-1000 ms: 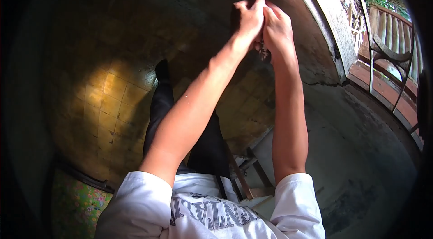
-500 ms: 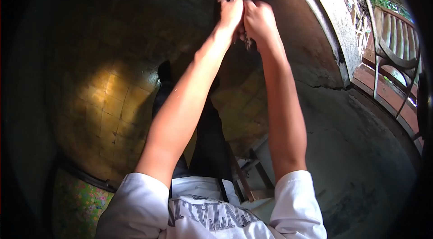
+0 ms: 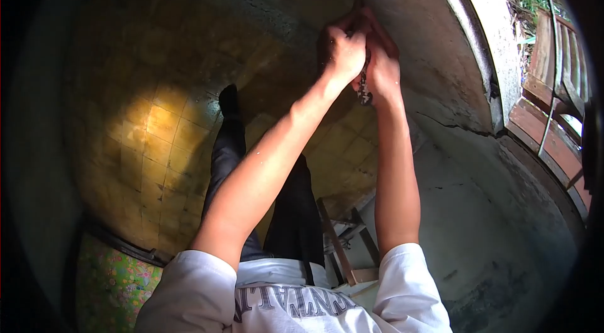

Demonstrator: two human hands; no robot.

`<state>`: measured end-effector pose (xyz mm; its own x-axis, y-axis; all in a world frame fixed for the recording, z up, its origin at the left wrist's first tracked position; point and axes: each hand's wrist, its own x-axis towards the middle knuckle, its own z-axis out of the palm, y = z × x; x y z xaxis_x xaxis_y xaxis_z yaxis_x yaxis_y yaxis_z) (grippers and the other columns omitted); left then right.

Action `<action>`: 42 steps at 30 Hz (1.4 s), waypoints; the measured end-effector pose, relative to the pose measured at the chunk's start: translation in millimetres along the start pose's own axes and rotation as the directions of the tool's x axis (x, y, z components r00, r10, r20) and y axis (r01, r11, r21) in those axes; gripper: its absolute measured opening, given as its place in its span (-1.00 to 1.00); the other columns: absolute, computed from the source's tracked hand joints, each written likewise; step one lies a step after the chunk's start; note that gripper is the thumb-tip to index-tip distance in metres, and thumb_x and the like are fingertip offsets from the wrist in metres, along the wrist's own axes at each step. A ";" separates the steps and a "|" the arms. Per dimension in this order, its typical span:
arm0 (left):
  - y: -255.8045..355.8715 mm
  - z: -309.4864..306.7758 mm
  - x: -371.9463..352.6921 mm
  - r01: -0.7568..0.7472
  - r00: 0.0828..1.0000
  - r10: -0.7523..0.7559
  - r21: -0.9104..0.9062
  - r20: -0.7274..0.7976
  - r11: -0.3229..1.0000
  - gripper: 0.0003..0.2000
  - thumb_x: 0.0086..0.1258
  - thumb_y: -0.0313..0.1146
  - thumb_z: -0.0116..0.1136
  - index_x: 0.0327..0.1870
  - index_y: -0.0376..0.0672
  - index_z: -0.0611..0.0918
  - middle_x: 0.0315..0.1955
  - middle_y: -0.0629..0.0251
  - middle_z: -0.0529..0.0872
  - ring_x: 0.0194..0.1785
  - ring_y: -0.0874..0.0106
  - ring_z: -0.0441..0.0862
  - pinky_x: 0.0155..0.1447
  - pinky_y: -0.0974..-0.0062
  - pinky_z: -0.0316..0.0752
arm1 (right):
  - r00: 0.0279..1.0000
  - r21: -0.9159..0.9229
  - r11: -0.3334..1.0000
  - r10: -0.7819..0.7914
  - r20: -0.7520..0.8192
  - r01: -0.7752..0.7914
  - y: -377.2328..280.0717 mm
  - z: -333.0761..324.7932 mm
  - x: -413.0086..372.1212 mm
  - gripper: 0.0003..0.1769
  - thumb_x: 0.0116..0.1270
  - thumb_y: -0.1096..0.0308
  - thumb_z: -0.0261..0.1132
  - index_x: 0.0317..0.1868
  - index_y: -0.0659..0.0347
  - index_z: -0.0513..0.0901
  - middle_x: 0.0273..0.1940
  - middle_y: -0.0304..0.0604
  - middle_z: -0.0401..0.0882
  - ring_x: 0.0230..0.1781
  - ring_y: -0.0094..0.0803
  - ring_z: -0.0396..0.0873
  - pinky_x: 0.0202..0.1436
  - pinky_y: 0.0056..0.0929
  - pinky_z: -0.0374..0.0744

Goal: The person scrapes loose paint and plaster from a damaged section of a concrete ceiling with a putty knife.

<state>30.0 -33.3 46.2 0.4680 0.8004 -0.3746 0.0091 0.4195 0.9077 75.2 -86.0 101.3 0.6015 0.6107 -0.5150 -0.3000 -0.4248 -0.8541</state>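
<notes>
Both arms reach forward to the wall, and my hands are pressed together. My left hand point(image 3: 345, 54) is closed, its knuckles lit by the sun. Beside it my right hand point(image 3: 382, 66) is also closed, its upper fingers in shadow. Between the palms sits a dark tool with a white-flecked handle point(image 3: 364, 91), whose lower end sticks out below the hands. The tool's far end lies in shadow near the wall point(image 3: 434, 50), so its kind and whether it touches the wall cannot be made out.
A sunlit opening with a pale frame point(image 3: 497, 37) is at right, with a wooden chair point(image 3: 569, 62) beyond. Below stands a wooden ladder or stool point(image 3: 340, 245) by my legs. Yellow tiles point(image 3: 157, 138) cover the floor. A flowered cloth point(image 3: 116, 276) lies lower left.
My hands have come down and slightly right in view, still together around the tool. The opening and chair have shifted right as the camera turned a little.
</notes>
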 end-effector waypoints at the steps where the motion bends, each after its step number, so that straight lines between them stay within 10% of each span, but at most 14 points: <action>1: -1.1 -0.1 0.4 -0.036 0.999 0.036 0.027 0.001 0.999 -0.79 0.36 -0.35 0.09 -0.26 -0.33 0.67 -0.57 0.32 0.64 -0.46 0.59 0.49 -0.36 0.50 0.43 | 1.000 0.019 1.000 -0.009 -0.023 0.009 7.8 -1.4 3.0 -0.48 0.44 0.37 -0.11 0.38 0.22 0.39 -0.57 -0.16 0.48 -0.82 -0.51 0.32 -0.78 -0.48 0.33; 7: -10.5 1.3 0.6 -0.123 0.991 0.127 0.121 -0.031 0.985 -0.75 0.41 -0.34 0.12 0.01 -0.22 0.71 -0.63 0.36 0.60 -0.50 0.67 0.44 -0.38 0.58 0.41 | 1.000 0.169 0.985 -0.026 0.004 0.025 33.8 -9.3 11.7 -0.48 0.46 0.35 -0.12 0.39 0.22 0.38 -0.58 -0.19 0.49 -0.81 -0.54 0.33 -0.79 -0.50 0.32; 10: -16.4 -0.3 4.8 -0.128 0.988 0.142 0.201 -0.056 0.971 -0.65 0.38 -0.23 0.13 0.17 -0.05 0.63 -0.51 0.01 0.69 -0.44 0.37 0.68 -0.33 0.40 0.49 | 0.997 0.112 0.991 -0.069 -0.030 0.072 47.8 -8.2 27.4 -0.48 0.47 0.34 -0.11 0.40 0.19 0.38 -0.51 -0.20 0.53 -0.79 -0.58 0.32 -0.76 -0.52 0.33; 13: -31.5 -7.5 12.2 -0.094 0.995 0.095 0.240 0.008 0.966 -0.63 0.40 -0.20 0.12 0.18 -0.06 0.62 -0.51 0.04 0.70 -0.45 0.34 0.68 -0.31 0.41 0.50 | 0.994 0.081 0.992 -0.094 -0.047 0.098 57.4 -5.8 29.6 -0.48 0.47 0.32 -0.10 0.40 0.17 0.39 -0.42 -0.22 0.57 -0.75 -0.62 0.33 -0.72 -0.54 0.34; 16: -39.1 -3.8 13.4 -0.197 0.977 0.209 0.216 -0.031 0.956 -0.64 0.44 -0.27 0.10 0.21 -0.14 0.60 -0.63 0.36 0.61 -0.49 0.74 0.42 -0.42 0.62 0.39 | 0.992 0.096 0.988 -0.119 -0.039 0.122 67.1 -5.1 35.2 -0.49 0.48 0.32 -0.09 0.40 0.17 0.39 -0.38 -0.23 0.58 -0.73 -0.63 0.34 -0.71 -0.55 0.35; 23: -53.0 -8.1 16.0 -0.227 0.972 0.233 0.135 -0.033 0.965 -0.72 0.46 -0.25 0.08 -0.01 -0.23 0.69 -0.61 0.35 0.62 -0.49 0.67 0.46 -0.40 0.57 0.39 | 0.992 0.094 0.988 -0.124 0.028 0.121 85.0 -7.1 39.6 -0.48 0.47 0.40 -0.06 0.42 0.17 0.37 -0.30 -0.14 0.63 -0.63 -0.64 0.44 -0.57 -0.60 0.44; 25: -53.6 -15.9 12.0 -0.115 0.993 0.113 0.129 0.019 0.985 -0.76 0.45 -0.25 0.08 -0.11 -0.21 0.70 -0.57 0.23 0.67 -0.50 0.57 0.52 -0.37 0.47 0.42 | 0.806 -0.335 0.749 -0.589 0.061 0.572 97.7 -13.0 56.1 -0.46 0.45 0.43 -0.02 0.43 0.16 0.34 -0.26 -0.12 0.65 -0.61 -0.62 0.46 -0.55 -0.59 0.47; 27: -56.8 -19.7 12.7 -0.083 0.997 0.083 -0.032 -0.004 0.996 -0.77 0.46 -0.26 0.08 -0.26 -0.25 0.65 -0.63 0.32 0.61 -0.52 0.58 0.50 -0.40 0.47 0.38 | 0.740 -0.501 0.601 -0.660 0.128 0.623 103.8 -16.3 58.4 -0.44 0.43 0.45 0.03 0.44 0.17 0.30 -0.26 -0.11 0.65 -0.60 -0.60 0.48 -0.55 -0.57 0.48; 31: -47.5 -30.2 29.1 0.042 0.999 -0.033 -0.306 0.034 0.951 -0.75 0.49 -0.23 0.07 -0.34 -0.21 0.63 -0.65 0.46 0.50 -0.61 0.67 0.35 -0.56 0.62 0.27 | 0.977 -0.267 0.940 -0.210 0.043 0.214 71.8 -8.6 26.8 -0.45 0.44 0.40 0.10 0.41 0.23 0.23 -0.35 -0.13 0.60 -0.63 -0.54 0.50 -0.61 -0.52 0.47; 35: -30.6 -32.6 37.1 0.345 0.930 -0.295 -0.247 0.219 0.905 -0.72 0.49 -0.16 0.11 -0.32 -0.21 0.62 -0.60 0.38 0.59 -0.63 0.66 0.41 -0.62 0.62 0.27 | 0.986 0.061 0.998 -0.005 0.168 -0.005 72.0 -5.2 29.8 -0.55 0.48 0.30 0.11 0.28 0.25 0.25 -0.42 -0.16 0.56 -0.65 -0.53 0.47 -0.64 -0.52 0.45; 38: -31.8 -32.8 42.6 0.333 0.925 -0.273 -0.215 0.264 0.918 -0.70 0.48 -0.12 0.13 -0.31 -0.20 0.62 -0.55 0.33 0.65 -0.62 0.64 0.44 -0.61 0.62 0.30 | 0.996 -0.026 0.998 0.058 0.074 -0.056 67.9 -0.2 37.9 -0.64 0.51 0.25 0.07 0.18 0.26 0.33 -0.46 -0.17 0.54 -0.63 -0.48 0.49 -0.58 -0.45 0.44; 42: -51.2 -26.6 60.3 0.280 0.950 -0.216 -0.307 0.225 0.910 -0.72 0.48 -0.14 0.13 -0.30 -0.18 0.62 -0.50 0.31 0.68 -0.58 0.62 0.46 -0.53 0.61 0.36 | 0.952 -0.356 0.892 -0.305 -0.015 0.280 97.8 7.4 62.2 -0.70 0.54 0.26 0.00 0.07 0.32 0.43 -0.47 -0.04 0.56 -0.54 -0.28 0.57 -0.44 -0.31 0.47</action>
<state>34.2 4.8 -27.8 0.6419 0.5734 -0.5092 -0.1323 0.7368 0.6630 77.7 -84.6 -14.8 0.6751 0.7012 -0.2292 0.1645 -0.4460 -0.8798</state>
